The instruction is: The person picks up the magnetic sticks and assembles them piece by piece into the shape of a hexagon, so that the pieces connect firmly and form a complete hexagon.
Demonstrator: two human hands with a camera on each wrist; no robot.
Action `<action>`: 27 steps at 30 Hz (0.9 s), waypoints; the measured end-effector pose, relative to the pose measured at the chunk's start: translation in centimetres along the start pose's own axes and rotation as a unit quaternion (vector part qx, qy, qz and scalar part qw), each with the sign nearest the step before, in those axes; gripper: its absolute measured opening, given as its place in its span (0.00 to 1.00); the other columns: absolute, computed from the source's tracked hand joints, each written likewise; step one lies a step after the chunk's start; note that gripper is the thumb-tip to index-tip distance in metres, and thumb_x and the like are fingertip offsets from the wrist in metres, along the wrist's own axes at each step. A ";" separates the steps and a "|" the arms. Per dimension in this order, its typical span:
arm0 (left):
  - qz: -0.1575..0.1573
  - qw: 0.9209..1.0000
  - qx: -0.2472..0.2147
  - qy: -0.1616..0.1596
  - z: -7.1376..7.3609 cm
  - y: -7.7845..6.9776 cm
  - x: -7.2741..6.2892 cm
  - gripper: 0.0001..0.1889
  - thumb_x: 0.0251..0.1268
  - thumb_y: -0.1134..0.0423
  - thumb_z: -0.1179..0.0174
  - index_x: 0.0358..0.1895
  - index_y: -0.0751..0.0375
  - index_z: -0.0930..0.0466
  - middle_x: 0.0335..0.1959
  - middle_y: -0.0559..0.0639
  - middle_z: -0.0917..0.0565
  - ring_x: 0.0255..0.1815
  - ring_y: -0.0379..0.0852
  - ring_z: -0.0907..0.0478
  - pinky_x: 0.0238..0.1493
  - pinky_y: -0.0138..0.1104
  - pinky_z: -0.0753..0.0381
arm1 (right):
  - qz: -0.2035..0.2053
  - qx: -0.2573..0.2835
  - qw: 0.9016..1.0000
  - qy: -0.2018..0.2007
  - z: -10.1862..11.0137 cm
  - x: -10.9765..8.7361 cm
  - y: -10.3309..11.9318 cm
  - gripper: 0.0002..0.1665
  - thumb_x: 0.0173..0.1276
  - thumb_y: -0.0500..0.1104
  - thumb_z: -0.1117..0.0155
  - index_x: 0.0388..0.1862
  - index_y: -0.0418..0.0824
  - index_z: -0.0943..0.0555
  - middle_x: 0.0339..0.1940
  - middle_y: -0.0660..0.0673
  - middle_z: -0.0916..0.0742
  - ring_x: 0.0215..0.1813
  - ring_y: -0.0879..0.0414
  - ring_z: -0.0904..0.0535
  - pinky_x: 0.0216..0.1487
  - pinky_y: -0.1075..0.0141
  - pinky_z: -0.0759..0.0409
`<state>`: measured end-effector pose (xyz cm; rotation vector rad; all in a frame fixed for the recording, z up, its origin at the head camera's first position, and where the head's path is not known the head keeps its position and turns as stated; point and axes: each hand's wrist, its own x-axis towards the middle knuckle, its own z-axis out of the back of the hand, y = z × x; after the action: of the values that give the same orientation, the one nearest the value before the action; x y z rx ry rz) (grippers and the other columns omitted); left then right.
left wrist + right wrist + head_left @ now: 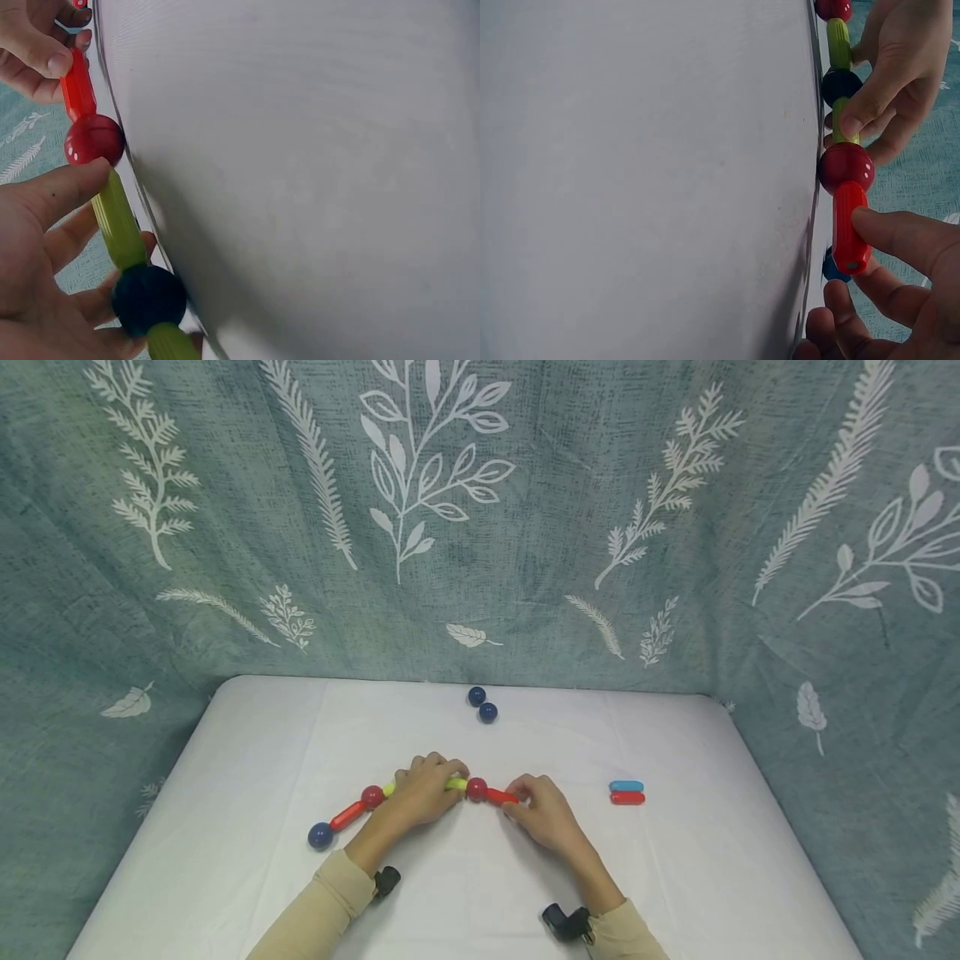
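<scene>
Left hand [427,792]: grips yellow-green rod [120,225] between red ball [94,140] and blue ball [148,300].
Right hand [547,817]: pinches red rod [849,225] joined to that red ball.
Beyond: two navy balls [487,713].

Across the white cloth-covered table [465,902], a red, dark-blue and yellow-green ball-and-rod chain [477,789] is being held midway by the left hand [426,793] and at its right end by the right hand [546,814]. Behind it, two dark-blue balls [488,712] are being supported; farther right, a light-blue rod [627,786] is being fronted by a red rod [627,797].
</scene>
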<state>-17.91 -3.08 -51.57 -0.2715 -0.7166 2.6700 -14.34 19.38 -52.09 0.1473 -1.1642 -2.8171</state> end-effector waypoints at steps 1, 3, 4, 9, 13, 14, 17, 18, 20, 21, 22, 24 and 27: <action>-0.003 1.000 0.003 0.001 0.0 0.0 0.0 0.19 0.65 0.55 0.33 0.59 0.43 0.19 0.54 0.53 0.22 0.57 0.57 0.29 0.56 0.62 0.35 | 0.002 0.000 1.000 -0.001 0.0 0.1 0.0 0.08 0.63 0.41 0.26 0.40 0.43 0.16 0.35 0.48 0.21 0.35 0.54 0.30 0.34 0.61 0.29; -0.012 1.000 0.013 0.001 -0.2 -0.1 0.1 0.22 0.64 0.54 0.32 0.62 0.41 0.21 0.56 0.53 0.22 0.60 0.59 0.29 0.60 0.67 0.40 | 0.006 -0.001 1.000 -0.002 -0.2 0.4 0.0 0.08 0.63 0.41 0.27 0.40 0.44 0.16 0.35 0.48 0.21 0.35 0.54 0.29 0.35 0.61 0.29; -0.017 1.000 0.017 0.001 -0.2 -0.2 0.2 0.23 0.64 0.53 0.32 0.63 0.41 0.22 0.56 0.52 0.22 0.61 0.59 0.30 0.61 0.69 0.44 | 0.009 0.001 1.000 -0.001 -0.2 0.5 0.1 0.08 0.63 0.41 0.27 0.40 0.44 0.16 0.35 0.48 0.21 0.35 0.54 0.29 0.35 0.61 0.29; -0.044 0.998 0.034 -0.015 -0.5 -0.6 0.3 0.23 0.62 0.50 0.30 0.60 0.41 0.20 0.54 0.50 0.20 0.60 0.58 0.28 0.61 0.76 0.58 | 0.023 0.004 1.000 -0.002 -0.6 1.0 0.3 0.09 0.63 0.40 0.27 0.41 0.43 0.16 0.35 0.48 0.21 0.35 0.54 0.29 0.35 0.61 0.29; -0.055 0.997 0.047 -0.033 -0.6 -0.8 0.4 0.19 0.63 0.51 0.31 0.57 0.41 0.17 0.50 0.48 0.20 0.56 0.55 0.26 0.60 0.77 0.60 | 0.025 0.004 1.000 -0.004 -1.0 1.4 0.5 0.08 0.63 0.41 0.27 0.40 0.43 0.16 0.35 0.48 0.21 0.34 0.54 0.29 0.34 0.61 0.29; -0.057 0.996 0.050 -0.035 -0.6 -0.9 0.5 0.17 0.64 0.51 0.31 0.56 0.41 0.17 0.49 0.48 0.19 0.55 0.54 0.25 0.60 0.77 0.61 | 0.022 0.004 1.000 -0.004 -1.1 1.5 0.6 0.08 0.63 0.41 0.27 0.40 0.43 0.16 0.35 0.48 0.21 0.34 0.54 0.29 0.34 0.61 0.29; -0.060 0.996 0.056 -0.042 -0.6 -1.0 0.5 0.14 0.66 0.53 0.32 0.54 0.42 0.15 0.46 0.47 0.19 0.52 0.53 0.24 0.60 0.77 0.60 | 0.027 0.001 1.000 -0.005 -1.3 1.9 0.7 0.09 0.64 0.42 0.27 0.41 0.42 0.17 0.35 0.47 0.20 0.34 0.55 0.29 0.33 0.61 0.29; -0.059 0.996 0.056 -0.042 -0.5 -1.0 0.6 0.13 0.66 0.54 0.33 0.53 0.42 0.15 0.46 0.47 0.19 0.51 0.53 0.24 0.60 0.77 0.60 | 0.028 0.000 1.000 -0.006 -1.4 2.0 0.8 0.09 0.64 0.42 0.27 0.41 0.42 0.17 0.35 0.47 0.20 0.33 0.55 0.29 0.33 0.61 0.29; -0.054 0.996 0.059 -0.041 -0.4 -1.0 0.6 0.13 0.66 0.55 0.33 0.53 0.43 0.15 0.45 0.47 0.19 0.50 0.53 0.23 0.61 0.77 0.60 | 0.032 -0.002 0.999 -0.007 -1.5 2.1 0.9 0.09 0.64 0.42 0.27 0.40 0.42 0.17 0.34 0.47 0.20 0.33 0.55 0.29 0.33 0.61 0.29; -0.051 0.996 0.062 -0.040 -0.4 -1.0 0.6 0.13 0.66 0.55 0.33 0.53 0.43 0.15 0.45 0.47 0.19 0.50 0.53 0.23 0.61 0.77 0.59 | 0.033 -0.003 0.999 -0.007 -1.6 2.2 0.9 0.09 0.64 0.42 0.27 0.40 0.42 0.17 0.34 0.47 0.20 0.33 0.55 0.29 0.33 0.61 0.29; -0.049 0.996 0.065 -0.038 -0.3 -1.0 0.6 0.13 0.66 0.54 0.33 0.53 0.43 0.15 0.45 0.47 0.19 0.50 0.52 0.23 0.61 0.76 0.59 | 0.031 -0.004 0.999 -0.007 -1.6 2.3 0.9 0.09 0.64 0.42 0.27 0.40 0.42 0.16 0.34 0.48 0.20 0.34 0.55 0.29 0.33 0.61 0.29; -0.045 0.996 0.072 -0.035 -0.3 -0.9 0.6 0.13 0.67 0.54 0.33 0.54 0.43 0.15 0.45 0.47 0.19 0.50 0.52 0.23 0.61 0.76 0.59 | 0.032 -0.004 0.999 -0.006 -1.7 2.3 1.0 0.09 0.64 0.42 0.27 0.40 0.43 0.16 0.34 0.48 0.20 0.34 0.55 0.29 0.33 0.61 0.29; -0.044 0.996 0.075 -0.034 -0.3 -0.8 0.7 0.13 0.67 0.53 0.34 0.53 0.43 0.15 0.45 0.47 0.19 0.51 0.53 0.23 0.61 0.76 0.58 | 0.033 -0.006 0.999 -0.001 -1.7 2.4 1.0 0.09 0.64 0.43 0.27 0.40 0.43 0.16 0.35 0.48 0.20 0.34 0.55 0.28 0.33 0.61 0.29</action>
<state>-18.23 -2.02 -51.47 -0.1075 -0.5304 2.6426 -16.52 17.26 -52.72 0.1044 -1.1309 -2.7677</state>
